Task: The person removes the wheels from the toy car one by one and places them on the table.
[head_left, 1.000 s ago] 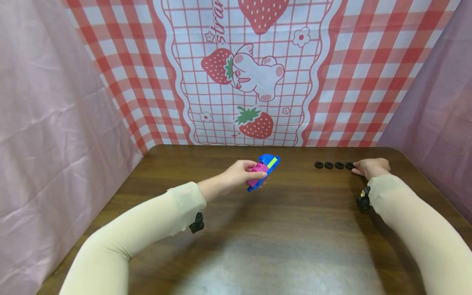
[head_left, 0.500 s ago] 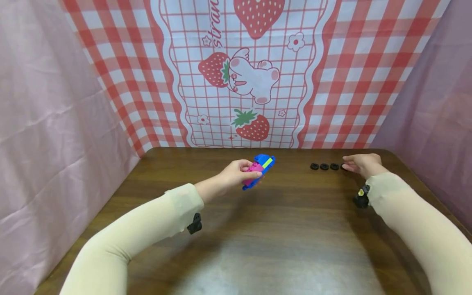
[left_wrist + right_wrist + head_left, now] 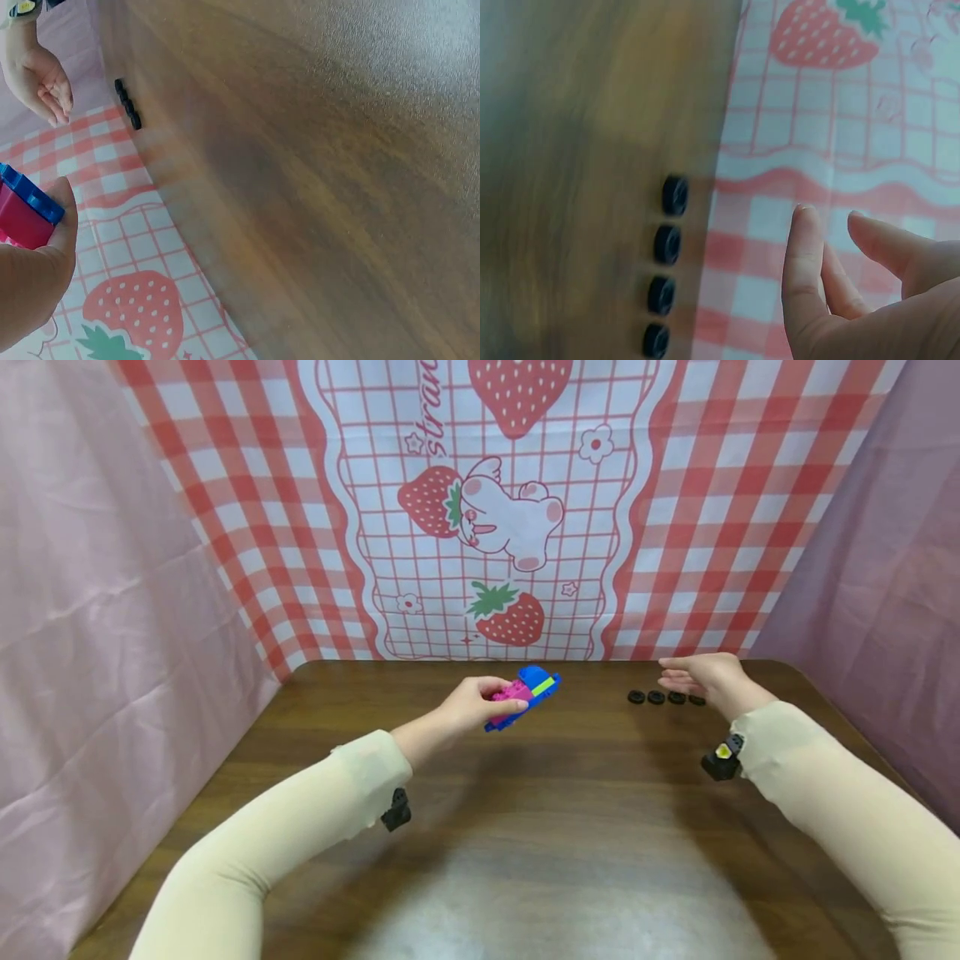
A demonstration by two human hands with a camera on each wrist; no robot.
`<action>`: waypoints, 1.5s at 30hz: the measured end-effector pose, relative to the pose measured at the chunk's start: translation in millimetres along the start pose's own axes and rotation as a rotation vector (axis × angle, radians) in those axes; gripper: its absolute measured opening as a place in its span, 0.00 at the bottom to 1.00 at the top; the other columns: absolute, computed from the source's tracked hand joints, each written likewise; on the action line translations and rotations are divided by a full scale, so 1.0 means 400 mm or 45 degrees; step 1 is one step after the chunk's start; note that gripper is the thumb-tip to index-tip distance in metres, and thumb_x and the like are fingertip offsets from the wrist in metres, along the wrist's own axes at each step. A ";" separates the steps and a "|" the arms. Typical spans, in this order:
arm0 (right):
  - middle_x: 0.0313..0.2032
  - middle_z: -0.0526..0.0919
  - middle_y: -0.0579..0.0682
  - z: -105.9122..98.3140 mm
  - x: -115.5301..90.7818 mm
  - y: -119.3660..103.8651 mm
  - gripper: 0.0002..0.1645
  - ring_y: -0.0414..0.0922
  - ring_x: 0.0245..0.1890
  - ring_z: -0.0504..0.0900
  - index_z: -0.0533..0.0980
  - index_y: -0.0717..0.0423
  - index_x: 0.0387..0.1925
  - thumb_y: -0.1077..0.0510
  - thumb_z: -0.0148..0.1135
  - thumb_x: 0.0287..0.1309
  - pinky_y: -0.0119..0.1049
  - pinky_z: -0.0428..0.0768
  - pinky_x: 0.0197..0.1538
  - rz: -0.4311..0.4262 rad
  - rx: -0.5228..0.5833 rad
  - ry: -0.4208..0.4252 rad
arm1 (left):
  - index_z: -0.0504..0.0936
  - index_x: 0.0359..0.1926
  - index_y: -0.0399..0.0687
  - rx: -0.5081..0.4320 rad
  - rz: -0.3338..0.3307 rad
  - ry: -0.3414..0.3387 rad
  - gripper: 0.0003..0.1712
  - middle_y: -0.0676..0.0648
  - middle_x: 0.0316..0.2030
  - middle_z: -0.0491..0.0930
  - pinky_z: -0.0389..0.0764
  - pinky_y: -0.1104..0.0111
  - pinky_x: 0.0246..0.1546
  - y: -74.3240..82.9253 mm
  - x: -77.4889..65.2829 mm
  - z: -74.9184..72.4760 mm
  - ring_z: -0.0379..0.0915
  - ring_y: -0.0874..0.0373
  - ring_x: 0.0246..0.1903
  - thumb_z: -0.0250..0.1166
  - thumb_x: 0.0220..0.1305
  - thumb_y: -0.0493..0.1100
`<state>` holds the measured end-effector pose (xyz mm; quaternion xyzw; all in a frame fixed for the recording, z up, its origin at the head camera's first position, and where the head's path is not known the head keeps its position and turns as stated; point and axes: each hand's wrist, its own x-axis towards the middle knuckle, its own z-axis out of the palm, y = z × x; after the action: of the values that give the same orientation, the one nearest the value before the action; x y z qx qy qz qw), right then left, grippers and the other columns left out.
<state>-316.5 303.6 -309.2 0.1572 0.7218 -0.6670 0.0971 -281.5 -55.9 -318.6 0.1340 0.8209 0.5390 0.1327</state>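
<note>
My left hand (image 3: 465,703) grips a toy brick build (image 3: 537,680) above the table, thumb across its pink side. The build has a blue base and rounded blue end, pink studded bricks and a lime-green strip; it tilts up to the right. In the left wrist view only part of the blue and pink brick build (image 3: 28,214) shows. My right hand (image 3: 716,681) hovers over a row of small black wheels (image 3: 656,697), partly covering the rightmost in the head view. Its fingers are extended, thumb apart, holding nothing. The right wrist view shows the black wheels (image 3: 667,244) apart from the fingers.
The wheels stand near the back edge of the brown wooden table (image 3: 540,827). Behind it hangs a red-and-white checked cloth (image 3: 480,568) with strawberries. Pink curtains (image 3: 127,610) close off both sides. Each wrist carries a small black camera (image 3: 722,760).
My right hand has lifted off the rightmost wheel and moved left above the row, fingers straightening. The left hand has raised and turned the brick build slightly. The head view has shifted a little.
</note>
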 end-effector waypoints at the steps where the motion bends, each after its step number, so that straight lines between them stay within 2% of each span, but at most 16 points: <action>1: 0.22 0.84 0.42 0.009 -0.006 -0.005 0.45 0.37 0.29 0.87 0.50 0.67 0.72 0.55 0.62 0.63 0.31 0.83 0.44 0.000 0.011 -0.010 | 0.80 0.54 0.42 0.016 0.003 0.002 0.22 0.42 0.46 0.81 0.82 0.67 0.42 0.001 0.000 -0.005 0.77 0.58 0.39 0.68 0.62 0.48; 5: 0.23 0.85 0.43 0.047 -0.030 -0.023 0.46 0.38 0.30 0.87 0.51 0.67 0.72 0.56 0.64 0.62 0.33 0.82 0.46 -0.010 0.076 -0.087 | 0.80 0.54 0.42 0.064 0.017 0.017 0.23 0.41 0.46 0.82 0.82 0.68 0.41 0.004 0.001 -0.019 0.78 0.57 0.38 0.69 0.61 0.48; 8: 0.26 0.85 0.44 0.075 -0.050 -0.034 0.49 0.39 0.32 0.87 0.48 0.67 0.73 0.56 0.65 0.61 0.34 0.82 0.47 -0.027 0.091 -0.152 | 0.80 0.54 0.41 0.087 0.031 0.027 0.24 0.41 0.45 0.82 0.81 0.69 0.39 0.003 0.003 -0.025 0.78 0.58 0.37 0.70 0.60 0.48; 14: 0.31 0.84 0.42 0.126 -0.092 -0.049 0.49 0.37 0.34 0.86 0.47 0.70 0.72 0.54 0.63 0.62 0.34 0.82 0.48 -0.128 -0.049 -0.215 | 0.81 0.53 0.41 0.143 0.056 0.055 0.24 0.42 0.44 0.83 0.81 0.71 0.37 -0.004 0.001 -0.030 0.77 0.60 0.36 0.71 0.58 0.48; 22: 0.35 0.85 0.38 0.194 -0.147 -0.050 0.44 0.35 0.39 0.86 0.63 0.71 0.65 0.46 0.65 0.60 0.31 0.82 0.48 -0.268 -0.265 -0.332 | 0.82 0.51 0.40 0.160 0.082 0.071 0.24 0.41 0.43 0.84 0.80 0.73 0.36 -0.002 -0.005 -0.037 0.77 0.60 0.35 0.73 0.56 0.46; 25: 0.42 0.85 0.43 0.223 -0.162 -0.046 0.42 0.35 0.39 0.86 0.65 0.71 0.63 0.45 0.66 0.59 0.32 0.82 0.49 -0.299 -0.298 -0.370 | 0.82 0.51 0.40 0.163 0.098 0.067 0.24 0.41 0.43 0.84 0.80 0.73 0.36 0.000 -0.007 -0.036 0.77 0.60 0.36 0.73 0.55 0.46; 27: 0.49 0.84 0.50 0.242 -0.172 -0.042 0.41 0.36 0.41 0.86 0.65 0.70 0.63 0.46 0.66 0.59 0.33 0.82 0.50 -0.306 -0.310 -0.400 | 0.81 0.52 0.40 0.180 0.114 0.061 0.25 0.41 0.43 0.84 0.80 0.72 0.38 0.000 -0.007 -0.034 0.78 0.59 0.37 0.74 0.55 0.46; 29: 0.56 0.80 0.58 0.262 -0.181 -0.037 0.40 0.36 0.43 0.85 0.66 0.68 0.63 0.46 0.66 0.59 0.34 0.81 0.51 -0.314 -0.334 -0.430 | 0.81 0.53 0.41 0.202 0.128 0.053 0.26 0.42 0.44 0.84 0.81 0.71 0.39 0.001 -0.008 -0.032 0.78 0.58 0.38 0.74 0.55 0.46; 32: 0.61 0.73 0.63 0.289 -0.191 -0.030 0.39 0.39 0.46 0.84 0.67 0.66 0.64 0.47 0.66 0.60 0.35 0.80 0.53 -0.326 -0.361 -0.461 | 0.82 0.53 0.42 0.232 0.149 0.043 0.26 0.43 0.44 0.84 0.80 0.70 0.42 -0.001 -0.007 -0.027 0.78 0.57 0.40 0.74 0.54 0.48; 38: 0.58 0.76 0.62 0.321 -0.197 -0.016 0.35 0.41 0.45 0.83 0.69 0.65 0.62 0.50 0.66 0.60 0.42 0.78 0.58 -0.389 -0.428 -0.439 | 0.83 0.51 0.45 0.261 0.175 0.027 0.26 0.46 0.43 0.84 0.80 0.69 0.44 0.002 -0.010 -0.023 0.78 0.57 0.41 0.75 0.52 0.49; 45: 0.46 0.84 0.52 0.331 -0.186 0.000 0.33 0.39 0.41 0.83 0.74 0.64 0.58 0.49 0.69 0.56 0.45 0.76 0.59 -0.437 -0.420 -0.379 | 0.82 0.52 0.46 0.276 0.206 0.009 0.26 0.45 0.44 0.84 0.79 0.69 0.44 0.004 -0.016 -0.034 0.78 0.57 0.42 0.75 0.53 0.48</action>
<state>-256.5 164.9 -295.3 -0.0851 0.8144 -0.5630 0.1120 -280.3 -69.0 -311.3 0.2115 0.8613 0.4564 0.0707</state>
